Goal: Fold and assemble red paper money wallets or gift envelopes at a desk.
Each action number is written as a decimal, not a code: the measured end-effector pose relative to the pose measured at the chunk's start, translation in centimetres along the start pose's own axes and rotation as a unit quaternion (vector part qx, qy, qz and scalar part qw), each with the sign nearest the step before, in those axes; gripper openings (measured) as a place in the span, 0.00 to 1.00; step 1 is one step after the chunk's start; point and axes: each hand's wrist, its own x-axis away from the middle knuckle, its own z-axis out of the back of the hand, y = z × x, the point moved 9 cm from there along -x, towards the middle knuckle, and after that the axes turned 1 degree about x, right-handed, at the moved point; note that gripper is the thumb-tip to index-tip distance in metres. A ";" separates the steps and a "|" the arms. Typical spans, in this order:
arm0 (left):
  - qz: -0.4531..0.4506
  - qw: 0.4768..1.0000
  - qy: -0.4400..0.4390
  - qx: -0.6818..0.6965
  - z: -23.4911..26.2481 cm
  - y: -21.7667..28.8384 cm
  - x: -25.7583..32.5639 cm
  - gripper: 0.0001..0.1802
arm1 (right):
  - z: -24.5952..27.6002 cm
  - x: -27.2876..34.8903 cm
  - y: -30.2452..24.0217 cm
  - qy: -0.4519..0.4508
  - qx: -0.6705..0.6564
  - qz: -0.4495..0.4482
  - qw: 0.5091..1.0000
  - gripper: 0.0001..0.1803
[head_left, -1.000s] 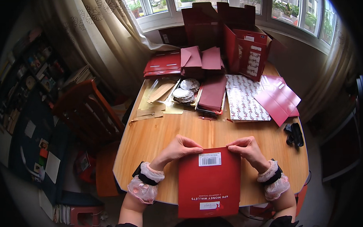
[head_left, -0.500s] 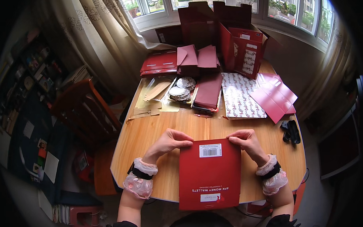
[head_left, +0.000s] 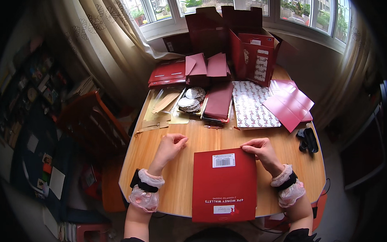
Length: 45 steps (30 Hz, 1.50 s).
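A flat red cardboard packet (head_left: 224, 179) lies in front of me, its lower end past the table's near edge. It bears a white barcode label (head_left: 223, 160) near its far edge and pale print, upside down to me, lower down. My right hand (head_left: 263, 155) pinches the packet's far right corner between thumb and fingers. Away to the left of the packet, my left hand (head_left: 171, 148) is held above the wood with its fingertips pressed together. Whether anything small is between those fingertips is too hard to see.
Behind lie stacked red folders (head_left: 167, 73), pink envelopes (head_left: 196, 65), round patterned tags (head_left: 190, 99), dark red cards (head_left: 219, 101), patterned sheets (head_left: 252, 104) and pink card (head_left: 288, 102). Red boxes (head_left: 253, 55) stand by the window. A black strap-like item (head_left: 307, 141) sits at right.
My left hand has let go of the packet's far left corner and moved left. My right hand stays on its corner. The view has shifted slightly.
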 end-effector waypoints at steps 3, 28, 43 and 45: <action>-0.103 0.971 0.125 -0.174 2.2 2.5 -0.5 0.14 | 0.1 -0.2 0.2 -0.012 0.016 0.012 1.000 0.09; -0.141 0.889 0.078 -0.428 -2.0 1.8 -4.8 0.33 | -0.2 -0.3 0.8 -0.026 0.024 0.020 0.999 0.10; -0.138 0.891 0.125 -0.415 -1.9 2.4 -5.3 0.40 | -0.4 -0.3 0.5 -0.035 0.013 0.016 0.999 0.09; -0.131 0.891 0.130 -0.415 -1.9 2.6 -5.3 0.41 | -0.4 -0.3 0.5 -0.034 0.024 0.012 0.999 0.09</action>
